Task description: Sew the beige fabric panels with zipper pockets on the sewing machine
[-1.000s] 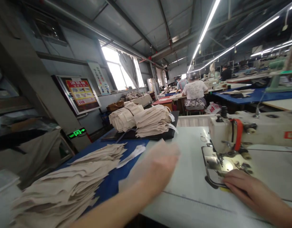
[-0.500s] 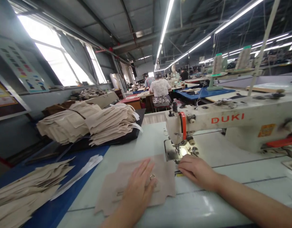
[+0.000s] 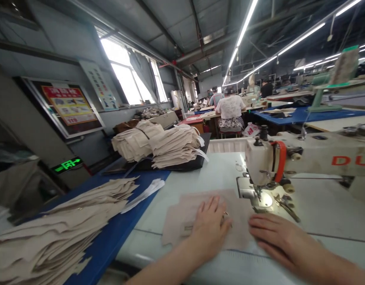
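A beige cut fabric piece with a slit-like marking lies flat on the pale sewing table. My left hand rests on top of it, palm down with the fingers spread; a ring shows on one finger. At the cloth's right edge, my right hand is stretched out low over the table, its fingertips at or just touching the edge. Just beyond it stands the sewing machine, its lamp lighting the needle plate. The fabric lies left of and in front of the needle, not under it.
Loose beige fabric pieces and a white strip lie on a blue surface at left. Stacked beige bundles sit behind on a black sheet. Further off, a seated person faces away. A thread cone stands at right.
The view has swung left, so everything appears further right. My right hand has come back from beside the needle to the fabric's right edge and its fingers have straightened. My left hand stays on the cloth.
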A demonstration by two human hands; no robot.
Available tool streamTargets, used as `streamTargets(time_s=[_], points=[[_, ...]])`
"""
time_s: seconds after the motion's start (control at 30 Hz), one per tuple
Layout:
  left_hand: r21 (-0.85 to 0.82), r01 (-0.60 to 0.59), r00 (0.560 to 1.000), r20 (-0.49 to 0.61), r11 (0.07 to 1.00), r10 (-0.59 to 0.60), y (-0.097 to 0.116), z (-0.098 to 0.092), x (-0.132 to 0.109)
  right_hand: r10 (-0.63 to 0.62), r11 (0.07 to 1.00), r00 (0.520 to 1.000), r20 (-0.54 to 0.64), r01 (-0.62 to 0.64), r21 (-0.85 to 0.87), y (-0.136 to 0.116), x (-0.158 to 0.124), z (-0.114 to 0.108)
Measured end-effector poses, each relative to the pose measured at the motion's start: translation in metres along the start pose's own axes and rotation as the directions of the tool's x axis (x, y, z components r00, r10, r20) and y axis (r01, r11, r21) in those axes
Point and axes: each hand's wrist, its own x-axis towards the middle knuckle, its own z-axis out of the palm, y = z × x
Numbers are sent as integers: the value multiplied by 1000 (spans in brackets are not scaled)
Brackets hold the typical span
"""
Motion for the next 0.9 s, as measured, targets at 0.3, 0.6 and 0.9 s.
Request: streamTargets(time_s=[0.3,0.6,0.9], points=[[-2,337,875,-369,942,-313,-161,-57,-48,-5,996,992,-122,-5,-84,12,-8,8],[-15,563,769,-356,826,-531,-221,-74,-80,65,997,985,-161,-56,60,20,-16,20],[-13,577,762,-353,817,-543,-215,-76,-76,18,1000,988,-152,-15,21,20,-16,18]])
